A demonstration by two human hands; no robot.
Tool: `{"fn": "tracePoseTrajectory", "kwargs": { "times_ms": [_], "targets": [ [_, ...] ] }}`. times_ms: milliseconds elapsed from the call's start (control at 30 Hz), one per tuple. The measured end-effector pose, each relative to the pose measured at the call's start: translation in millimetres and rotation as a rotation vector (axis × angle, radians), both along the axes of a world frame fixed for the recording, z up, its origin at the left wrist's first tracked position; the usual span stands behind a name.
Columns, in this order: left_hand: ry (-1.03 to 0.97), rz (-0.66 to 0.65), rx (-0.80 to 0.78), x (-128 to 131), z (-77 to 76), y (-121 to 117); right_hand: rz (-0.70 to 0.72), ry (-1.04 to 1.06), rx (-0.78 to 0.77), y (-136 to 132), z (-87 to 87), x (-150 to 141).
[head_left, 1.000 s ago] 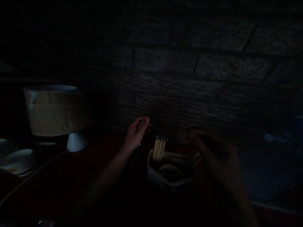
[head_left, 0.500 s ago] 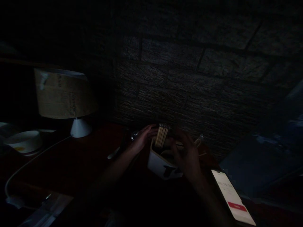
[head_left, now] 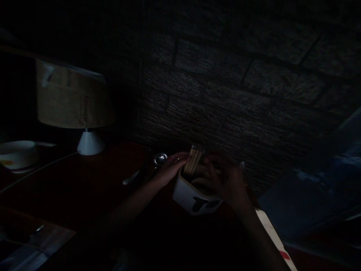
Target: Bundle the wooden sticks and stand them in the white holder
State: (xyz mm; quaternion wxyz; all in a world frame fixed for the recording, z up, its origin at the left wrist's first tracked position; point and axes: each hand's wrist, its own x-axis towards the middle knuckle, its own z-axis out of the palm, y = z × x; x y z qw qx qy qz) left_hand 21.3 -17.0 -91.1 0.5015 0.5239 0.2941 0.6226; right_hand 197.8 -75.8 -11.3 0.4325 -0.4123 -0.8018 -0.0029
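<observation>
A white angular container (head_left: 182, 195) with dark markings on its front stands on the dark table. A bundle of thin wooden sticks (head_left: 193, 161) with a clear wrapper at its top leans upright in its left part. My left hand (head_left: 169, 171) is closed at the bundle's left side, thumb and fingers against it; the fingertips are partly hidden behind it. Over the container's right part, my right hand (head_left: 229, 180) has its fingers curled together; darkness hides what is between them. A rounded pale shape (head_left: 201, 183) lies inside the container.
A lamp (head_left: 90, 143) with a printed shade and a white bowl (head_left: 19, 156) stand on the left. Near my left hand are a shiny round object (head_left: 160, 159) and a pale spoon-like end (head_left: 128, 181). A lit phone (head_left: 272, 235) lies right, partly behind my right arm. A brick-patterned wall (head_left: 225, 90) rises behind.
My right hand's fingers have drawn closer together over the container. My left fingers sit closer against the bundle. The view has shifted, and my right forearm covers more of the phone.
</observation>
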Motion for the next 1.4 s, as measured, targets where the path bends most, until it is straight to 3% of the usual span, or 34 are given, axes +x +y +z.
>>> {"fn": "tracePoseTrajectory", "kwargs": {
  "times_ms": [133,267,500,767,900,1033,1200,1400],
  "targets": [
    [0.050,0.026,-0.024,-0.8,6.9,-6.7,-0.001,0.080,-0.040,22.1,27.0,8.0],
    [0.065,0.053,-0.070,-0.1,6.3,-6.8,0.043,0.091,-0.115,40.5,36.5,4.9],
    [0.114,0.075,-0.123,-0.1,9.3,-9.0,0.114,0.030,-0.164,48.2,27.0,-7.3],
    [0.197,0.079,-0.174,0.0,4.2,-5.6,0.132,-0.112,-0.467,47.7,26.4,-1.9],
    [0.235,0.066,-0.175,1.6,2.1,-4.0,0.082,-0.063,-0.468,57.7,20.1,1.0],
    [0.254,0.052,-0.131,-0.1,8.5,-5.0,0.153,0.008,-0.450,62.3,16.3,3.2],
    [0.247,0.026,-0.033,-2.4,16.8,-2.4,0.177,0.118,-0.548,61.5,17.7,2.8],
    [0.311,0.041,-0.055,-0.4,15.2,-0.3,0.146,0.065,-0.574,62.5,17.5,1.5]
  ]
}}
